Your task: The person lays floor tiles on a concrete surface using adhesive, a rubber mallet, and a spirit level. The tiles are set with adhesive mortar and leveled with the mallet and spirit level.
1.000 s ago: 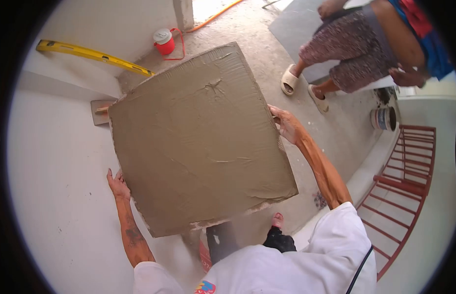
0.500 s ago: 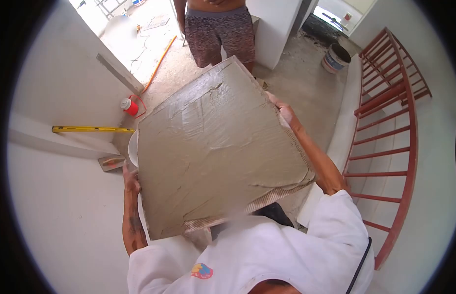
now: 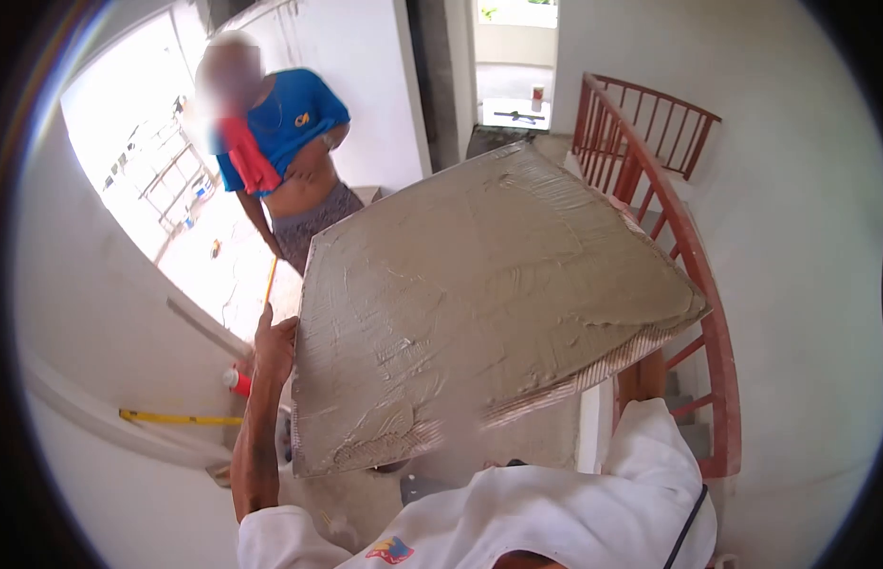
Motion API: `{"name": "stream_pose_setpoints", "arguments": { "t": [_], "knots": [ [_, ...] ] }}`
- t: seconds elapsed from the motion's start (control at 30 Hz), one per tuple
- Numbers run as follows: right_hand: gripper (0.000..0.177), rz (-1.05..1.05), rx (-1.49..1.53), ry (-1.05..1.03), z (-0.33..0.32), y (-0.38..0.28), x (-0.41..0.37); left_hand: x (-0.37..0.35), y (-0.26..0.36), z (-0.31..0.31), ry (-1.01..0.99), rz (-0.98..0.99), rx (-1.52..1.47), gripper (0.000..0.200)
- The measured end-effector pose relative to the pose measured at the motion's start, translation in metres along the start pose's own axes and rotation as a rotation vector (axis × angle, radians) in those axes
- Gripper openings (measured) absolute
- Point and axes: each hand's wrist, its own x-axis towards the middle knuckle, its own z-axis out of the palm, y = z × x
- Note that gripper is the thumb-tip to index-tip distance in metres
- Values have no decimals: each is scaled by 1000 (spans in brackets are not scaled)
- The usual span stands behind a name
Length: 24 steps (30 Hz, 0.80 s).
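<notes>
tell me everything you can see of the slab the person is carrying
The slab is a broad, flat, four-cornered piece, its upper face spread with a grey-brown coat that looks like wet mortar, smeared unevenly. Along the near edge a paler ridged strip stays uncovered. It is held up above the floor, coated face towards the camera. The left hand grips its left edge; the right hand is mostly hidden behind the right side. What the slab itself is made of is unclear.

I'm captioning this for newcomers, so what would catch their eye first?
The big, flat, squarish panel coated in grey-brown paste, filling mid-picture, with the bare left hand at its left edge. Next, the person in a bright blue shirt, upper left, and the rust-red barred railing curving down the right.
</notes>
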Motion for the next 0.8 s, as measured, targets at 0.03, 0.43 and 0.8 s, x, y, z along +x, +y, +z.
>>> {"name": "stream_pose_setpoints", "arguments": {
  "t": [0.03, 0.43, 0.8],
  "knots": [
    [40, -54, -31, 8, 21, -17, 5, -3, 28, 17, -41, 64, 24, 99],
    [34, -644, -195, 204, 289, -143, 60, 64, 211, 144, -140, 921, -498, 61],
    [90, -1874, -731, 243, 326, -182, 129, 79, 331, 270, 212, 1560, 215, 63]
  ]
}}
